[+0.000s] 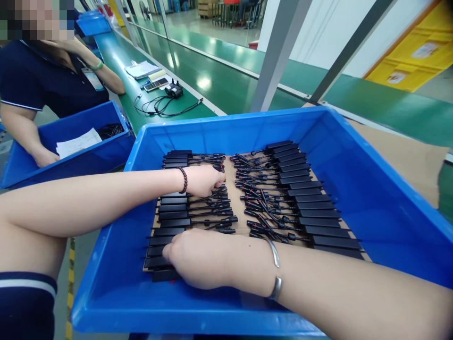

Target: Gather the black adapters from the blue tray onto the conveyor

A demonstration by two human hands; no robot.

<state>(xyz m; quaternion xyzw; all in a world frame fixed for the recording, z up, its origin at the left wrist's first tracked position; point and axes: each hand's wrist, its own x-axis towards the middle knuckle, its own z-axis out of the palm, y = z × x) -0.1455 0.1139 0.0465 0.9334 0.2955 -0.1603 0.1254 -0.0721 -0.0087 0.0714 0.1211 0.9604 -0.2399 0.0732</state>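
Two rows of slim black adapter boxes with short cables lie on a cardboard sheet inside a large blue bin (226,315). Over the cables of the left row (173,208), my left hand (204,180) is closed with its fingers curled down; what they hold is hidden. My right hand (201,257) is closed at the near end of that row, on the nearest black adapter (163,275). Its fingertips are mostly hidden beneath the hand. The right row (311,198) lies untouched, its cable plugs pointing toward the middle.
A co-worker (53,75) sits at the left, one hand in another blue bin (88,153) holding papers and black cables. On the green bench (116,56) are papers, a phone (156,84) and a black adapter with cable (173,89). A grey post (276,52) rises behind my bin.
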